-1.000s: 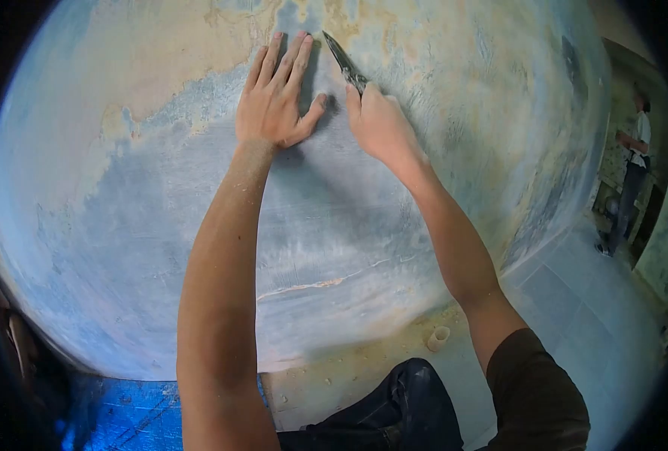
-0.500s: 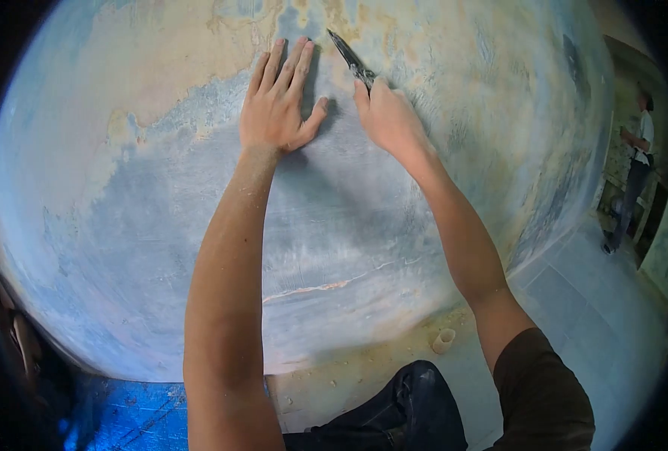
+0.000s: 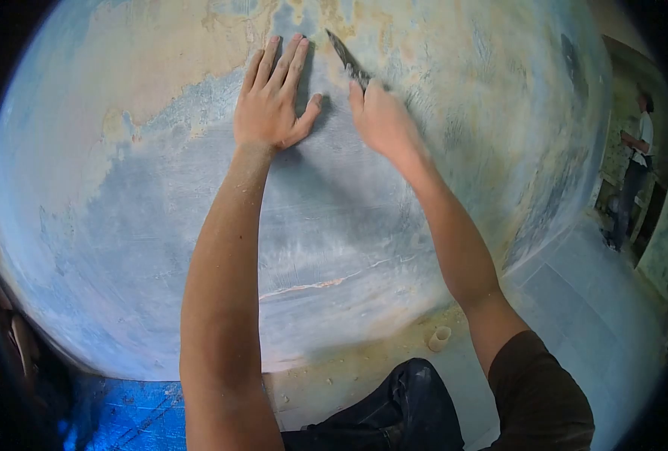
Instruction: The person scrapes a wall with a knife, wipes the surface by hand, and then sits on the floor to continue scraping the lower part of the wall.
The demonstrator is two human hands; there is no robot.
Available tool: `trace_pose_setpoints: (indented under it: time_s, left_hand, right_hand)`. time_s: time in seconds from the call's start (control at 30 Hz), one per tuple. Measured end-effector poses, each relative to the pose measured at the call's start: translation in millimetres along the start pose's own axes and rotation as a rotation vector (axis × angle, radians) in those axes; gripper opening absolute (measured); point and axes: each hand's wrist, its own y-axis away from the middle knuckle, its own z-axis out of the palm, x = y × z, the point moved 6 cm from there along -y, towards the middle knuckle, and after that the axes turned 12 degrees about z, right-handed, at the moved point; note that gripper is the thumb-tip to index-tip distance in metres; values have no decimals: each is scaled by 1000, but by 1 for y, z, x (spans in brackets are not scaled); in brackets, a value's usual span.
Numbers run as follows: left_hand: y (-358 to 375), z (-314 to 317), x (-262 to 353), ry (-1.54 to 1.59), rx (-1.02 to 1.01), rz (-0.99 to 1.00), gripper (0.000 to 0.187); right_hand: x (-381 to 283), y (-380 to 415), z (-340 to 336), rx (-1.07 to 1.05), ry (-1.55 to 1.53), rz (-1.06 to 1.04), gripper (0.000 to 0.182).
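Observation:
A large wall-like surface (image 3: 198, 180), mottled in blue-grey, tan and yellow, fills most of the view. My left hand (image 3: 271, 105) lies on its upper part, palm down, fingers spread and pointing up. To its right, my right hand (image 3: 383, 120) is wrapped round a dark pointed knife-like tool (image 3: 345, 56). The tool's tip points up and to the left, close against the surface. Its handle is mostly hidden in my fingers. A thin pale crack (image 3: 322, 284) runs across the lower part of the surface.
A small pale cup-like piece (image 3: 439, 339) stands on the floor near my knee (image 3: 424, 391), with crumbs about. Blue sheeting (image 3: 134, 413) lies at the lower left. At the far right, another person (image 3: 636, 169) stands beyond the tiled floor (image 3: 567, 301).
Both my hands have shifted slightly left in the view, along with the surroundings. My right hand still holds the tool and looks a little blurred.

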Motion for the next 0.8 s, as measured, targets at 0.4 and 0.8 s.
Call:
trace_pose_setpoints:
  time_s: [0.4,0.8]
  left_hand:
    - [-1,1,1,13,-1,-4,78]
    - [-2,-1,1,26,15,-2,75]
  right_hand:
    - [7,2,0,-19,20,14,50]
    - [16,12,9,-5,5,35,52]
